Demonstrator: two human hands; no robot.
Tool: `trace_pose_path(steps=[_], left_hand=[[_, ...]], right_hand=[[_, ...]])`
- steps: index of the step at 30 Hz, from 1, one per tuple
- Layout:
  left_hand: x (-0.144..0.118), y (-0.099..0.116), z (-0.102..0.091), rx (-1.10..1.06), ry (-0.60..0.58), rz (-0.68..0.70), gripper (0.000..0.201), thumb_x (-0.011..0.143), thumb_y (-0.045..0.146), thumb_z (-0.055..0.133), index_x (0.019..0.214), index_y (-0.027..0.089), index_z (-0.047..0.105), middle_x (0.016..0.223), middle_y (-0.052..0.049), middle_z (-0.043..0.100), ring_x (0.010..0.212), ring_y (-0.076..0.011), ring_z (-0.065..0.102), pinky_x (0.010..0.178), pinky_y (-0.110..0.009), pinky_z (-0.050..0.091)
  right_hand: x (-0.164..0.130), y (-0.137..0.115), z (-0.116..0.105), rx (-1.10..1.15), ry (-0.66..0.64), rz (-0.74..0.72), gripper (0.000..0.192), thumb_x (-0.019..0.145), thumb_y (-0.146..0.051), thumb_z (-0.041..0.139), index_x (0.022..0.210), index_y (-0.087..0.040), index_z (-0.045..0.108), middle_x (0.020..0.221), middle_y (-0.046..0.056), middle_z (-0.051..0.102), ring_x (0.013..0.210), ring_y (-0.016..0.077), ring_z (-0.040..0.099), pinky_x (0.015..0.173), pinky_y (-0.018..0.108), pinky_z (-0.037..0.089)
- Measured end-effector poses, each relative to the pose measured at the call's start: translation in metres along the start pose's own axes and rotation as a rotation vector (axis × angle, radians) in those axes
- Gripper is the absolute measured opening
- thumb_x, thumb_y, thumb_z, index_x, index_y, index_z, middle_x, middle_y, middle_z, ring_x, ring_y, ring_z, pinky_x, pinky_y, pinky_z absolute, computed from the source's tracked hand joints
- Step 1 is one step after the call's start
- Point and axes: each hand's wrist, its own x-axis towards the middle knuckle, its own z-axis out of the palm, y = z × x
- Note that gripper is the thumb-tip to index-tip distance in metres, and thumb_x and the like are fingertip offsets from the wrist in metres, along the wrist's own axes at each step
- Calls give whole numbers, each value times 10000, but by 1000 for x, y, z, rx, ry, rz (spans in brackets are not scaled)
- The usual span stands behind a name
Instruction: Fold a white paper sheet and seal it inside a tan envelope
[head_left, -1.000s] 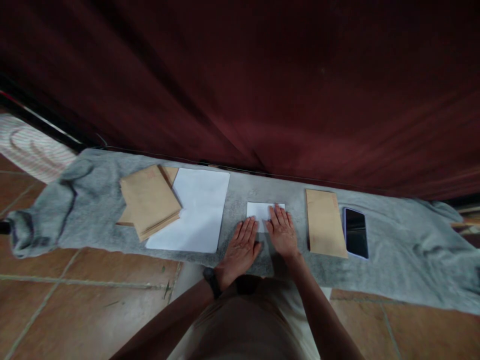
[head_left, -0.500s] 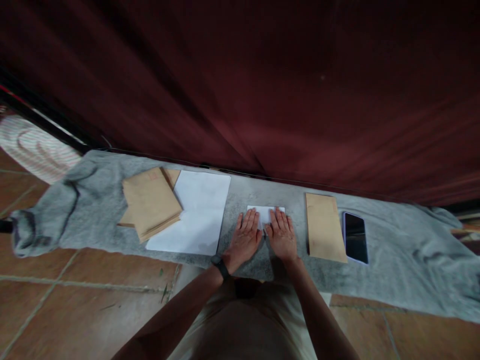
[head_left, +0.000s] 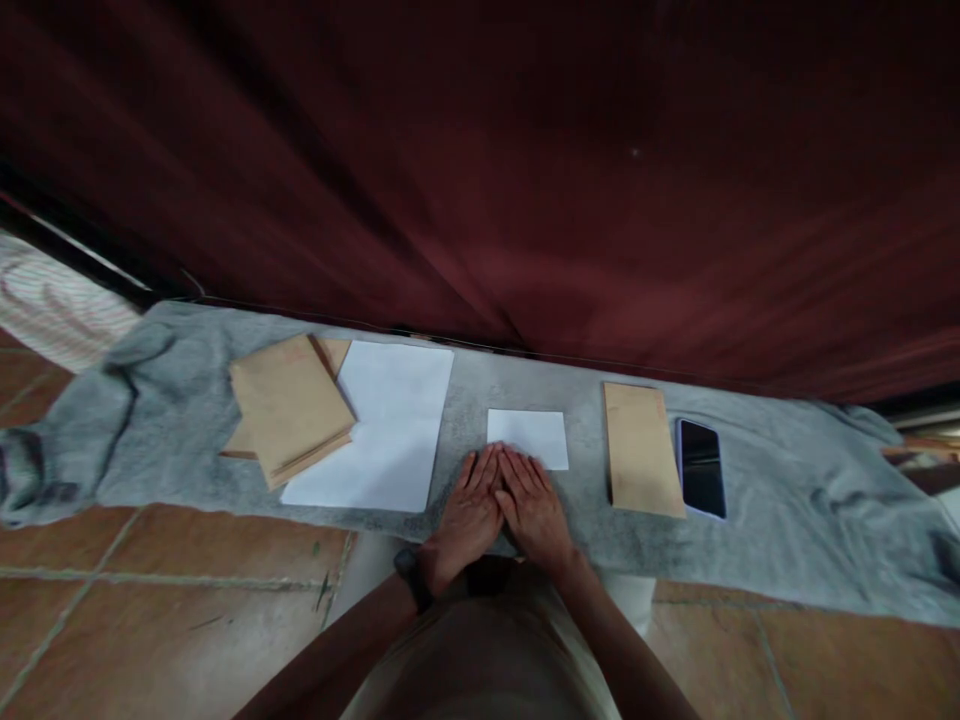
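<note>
Well, the small white paper (head_left: 527, 432) lies flat on the grey cloth (head_left: 787, 510), and everything is placed by it; at its near edge the left hand (head_left: 471, 510) and right hand (head_left: 534, 508) meet, palms down, fingers straight and only slightly spread, fingertips over that edge, pinching nothing; judged against the big white sheets (head_left: 397, 420) to its left, this piece seems folded down already, its flattening well along, though how many layers it has cannot be told; those sheets look unfolded, partly under the stack of brown envelopes (head_left: 292, 400) farther left, so plenty there appears untouched; to the paper's right, a single brown envelope (head_left: 641, 450) lies apart from it, with the phone (head_left: 702, 470) just beyond; whether that envelope holds anything does not show; the small paper is outside it.
</note>
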Motion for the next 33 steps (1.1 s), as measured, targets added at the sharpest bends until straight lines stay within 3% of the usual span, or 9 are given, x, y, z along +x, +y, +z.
trace_pose_path(steps=[3,11,15,21,25,33], left_hand=[[-1,-2,-1,3,7,6,627,992,233,412,1595,78,338,1646,-137,370,1561,-255,268,1302,-466,187],[0,-3,-4,-59,42,-14,594,1028,319,412,1576,91,376,1637,-131,387,1551,-260,295,1293,-477,213],[3,5,-4,-71,33,-20,590,1034,325,408,1571,83,383,1640,-133,380,1553,-258,288,1294,-469,218],[5,13,3,-95,42,20,601,1028,292,418,1593,103,342,1651,-126,364,1554,-250,284,1284,-440,258],[4,10,3,-93,44,47,621,1022,282,431,1603,98,315,1645,-141,370,1551,-258,292,1276,-448,282],[3,8,3,-73,38,52,588,1030,307,431,1572,87,374,1642,-143,376,1551,-259,292,1267,-446,300]], right_hand=[[-12,2,-1,-40,10,31,571,1080,-341,384,1609,-137,316,1608,111,437,1510,233,381,1261,464,298],[-35,41,-12,-136,30,112,593,1088,-341,368,1629,-131,250,1624,140,404,1516,261,368,1245,493,305],[-40,44,-15,-158,16,132,586,1091,-353,358,1624,-128,268,1631,138,394,1523,265,352,1254,486,278],[-39,43,-19,-172,-18,122,525,1081,-365,392,1585,-221,387,1662,91,346,1521,273,351,1253,510,257],[-30,51,-18,-182,-2,166,528,1085,-335,371,1593,-190,368,1650,101,364,1517,263,360,1250,505,260],[16,73,-8,-222,57,256,544,1085,-347,355,1573,-109,392,1612,154,415,1482,297,415,1242,532,252]])
